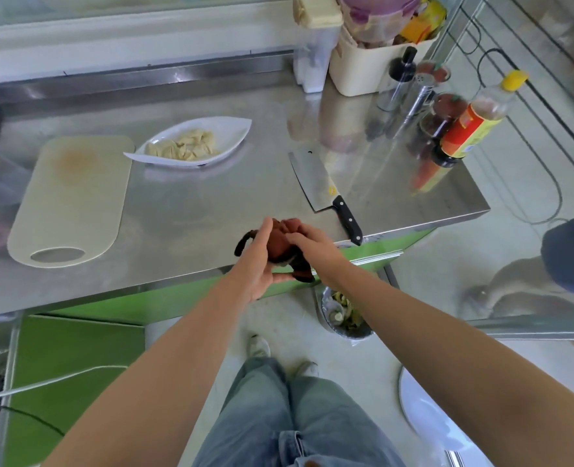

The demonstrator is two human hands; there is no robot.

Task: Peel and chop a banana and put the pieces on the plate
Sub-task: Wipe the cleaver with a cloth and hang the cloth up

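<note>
banana peel (283, 246): dark brown to black, limp and crumpled, held above the near edge of the steel counter (211, 197); one blackened strip sticks out to the left, another hangs below.
left hand (257, 264): cupped around the peel's left side, fingers up.
right hand (307, 242): gripping the peel from the right, fingers curled over its top.
plate (235, 129): white, leaf-shaped, holding pale yellowish banana pieces (186, 146).
cutting board (73, 197): pale, bare, just left of the plate.
cleaver (326, 193): lying flat on the counter, right of the hands, black handle past the edge.
</note>
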